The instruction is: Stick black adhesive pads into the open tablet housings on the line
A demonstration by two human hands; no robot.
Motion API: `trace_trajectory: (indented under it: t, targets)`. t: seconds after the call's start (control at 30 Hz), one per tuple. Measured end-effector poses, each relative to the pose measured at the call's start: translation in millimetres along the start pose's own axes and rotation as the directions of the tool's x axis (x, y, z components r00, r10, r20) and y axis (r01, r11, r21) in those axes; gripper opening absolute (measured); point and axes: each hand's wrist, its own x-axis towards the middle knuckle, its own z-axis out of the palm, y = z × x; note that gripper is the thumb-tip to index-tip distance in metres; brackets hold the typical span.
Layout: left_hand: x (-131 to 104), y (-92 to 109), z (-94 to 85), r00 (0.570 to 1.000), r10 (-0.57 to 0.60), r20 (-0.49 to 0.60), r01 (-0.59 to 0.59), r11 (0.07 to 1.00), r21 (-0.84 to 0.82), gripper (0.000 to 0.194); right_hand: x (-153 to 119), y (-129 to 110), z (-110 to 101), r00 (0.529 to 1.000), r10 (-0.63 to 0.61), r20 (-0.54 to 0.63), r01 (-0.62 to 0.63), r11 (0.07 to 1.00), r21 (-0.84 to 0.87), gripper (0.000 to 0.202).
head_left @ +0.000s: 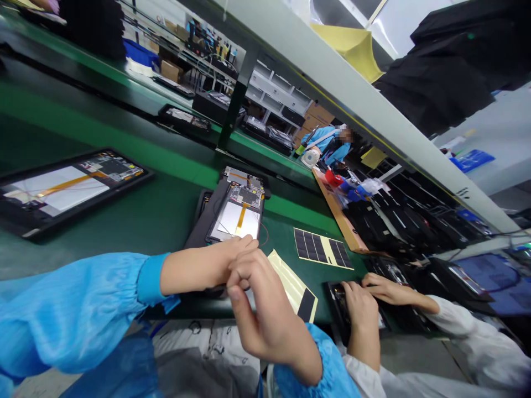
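Note:
An opened tablet (238, 215) with a white battery and an orange ribbon cable lies on a stack of dark devices in front of me. My left hand (211, 262) reaches over the tablet's near end, its fingers mostly hidden behind the other hand. Close against it, my right hand (261, 304) is raised with curled fingers, thumb near the fingertips; what it may hold is too small to see. Beside it lies a pale yellow sheet (288, 276) with a black strip. A second sheet (323, 247) with black rectangles rests farther right.
Another opened tablet (74, 185) lies on the green bench (166, 204) at left. At right, a co-worker's hands (363, 307) work on a dark device. Behind are a raised conveyor ledge, a cardboard tray edge (340, 213) with black devices beyond, and an overhead beam (373, 105).

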Motion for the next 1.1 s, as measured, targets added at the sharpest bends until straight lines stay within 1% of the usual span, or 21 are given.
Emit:
trace_trajectory:
  t: [0.07,0.1,0.13,0.2,0.27,0.3,0.37,0.43,0.47,0.53,0.57,0.63,0.77,0.83,0.87,0.9,0.97,1.0,1.03,1.07,1.1]
  targets:
    - [7,3,-3.0,0.999,0.009,0.044,-0.011,1.0,0.028,0.021,-10,-2,-5,0.989,0.09,-0.113,-0.08,0.993,0.091,0.011]
    - [8,5,-4.2,0.998,0.017,0.06,-0.019,0.999,0.041,0.02,-15,0,-8,0.967,0.16,-0.198,-0.132,0.98,0.149,0.01]
    - [8,7,-5.0,0.998,0.023,0.065,-0.026,0.998,0.053,0.02,-20,3,-11,0.927,0.244,-0.284,-0.187,0.959,0.214,0.01]
    - [1,9,-5.2,0.998,0.035,0.055,-0.039,0.997,0.066,0.016,-28,17,-14,0.809,0.431,-0.4,-0.298,0.887,0.353,0.011]
    - [-8,8,-4.9,0.998,0.057,0.018,-0.059,0.996,0.06,0.014,-33,36,-12,0.683,0.589,-0.431,-0.392,0.794,0.465,0.013]
    - [-13,6,-5.3,0.997,0.078,-0.001,-0.078,0.996,0.048,0.014,-35,46,-9,0.627,0.644,-0.438,-0.424,0.754,0.503,0.018]
    - [-21,0,-8.6,0.993,0.121,-0.018,-0.121,0.993,-0.014,0.014,-36,63,2,0.538,0.71,-0.455,-0.461,0.699,0.546,0.031]
    - [-26,-8,-14.8,0.99,0.144,0.001,-0.143,0.984,-0.108,0.016,-34,74,17,0.472,0.729,-0.495,-0.496,0.684,0.535,0.038]
    - [-27,-12,-18.5,0.989,0.146,0.019,-0.141,0.978,-0.157,0.017,-32,77,25,0.449,0.724,-0.524,-0.519,0.689,0.506,0.039]
    - [-26,-17,-25.1,0.988,0.147,0.052,-0.132,0.964,-0.23,0.019,-28,80,38,0.428,0.687,-0.587,-0.567,0.71,0.418,0.036]
    - [-25,-20,-27.7,0.987,0.149,0.064,-0.129,0.959,-0.251,0.019,-27,81,42,0.433,0.662,-0.612,-0.581,0.724,0.371,0.034]
    - [-23,-23,-31.1,0.985,0.153,0.081,-0.124,0.952,-0.281,0.02,-26,84,47,0.476,0.62,-0.624,-0.581,0.754,0.306,0.031]
    - [-20,-29,-34.0,0.982,0.171,0.078,-0.134,0.929,-0.345,0.023,-27,94,47,0.576,0.556,-0.599,-0.52,0.815,0.256,0.03]
    - [-19,-32,-35.6,0.982,0.18,0.065,-0.144,0.918,-0.369,0.026,-27,97,44,0.595,0.528,-0.606,-0.487,0.837,0.25,0.031]
    - [-18,-33,-36.7,0.981,0.183,0.059,-0.148,0.917,-0.371,0.027,-26,97,42,0.584,0.522,-0.622,-0.475,0.841,0.26,0.031]
    - [-18,-35,-37.9,0.981,0.188,0.051,-0.157,0.918,-0.364,0.029,-26,95,40,0.553,0.527,-0.645,-0.468,0.837,0.283,0.03]
    - [-18,-36,-40.2,0.975,0.221,0.028,-0.201,0.927,-0.317,0.031,-24,88,34,0.447,0.586,-0.676,-0.479,0.795,0.373,0.024]
    - [-19,-36,-41.1,0.97,0.244,0.014,-0.23,0.932,-0.281,0.032,-23,83,31,0.395,0.642,-0.657,-0.482,0.753,0.447,0.02]
    - [-19,-36,-41.8,0.964,0.267,0.001,-0.258,0.935,-0.245,0.033,-22,78,27,0.36,0.711,-0.604,-0.473,0.697,0.539,0.016]
    - [-19,-36,-42.2,0.958,0.286,-0.01,-0.281,0.936,-0.214,0.033,-21,73,24,0.343,0.783,-0.519,-0.451,0.622,0.64,0.015]
    - [-19,-35,-42.3,0.954,0.298,-0.018,-0.296,0.936,-0.189,0.034,-20,69,22,0.346,0.844,-0.41,-0.416,0.53,0.739,0.017]
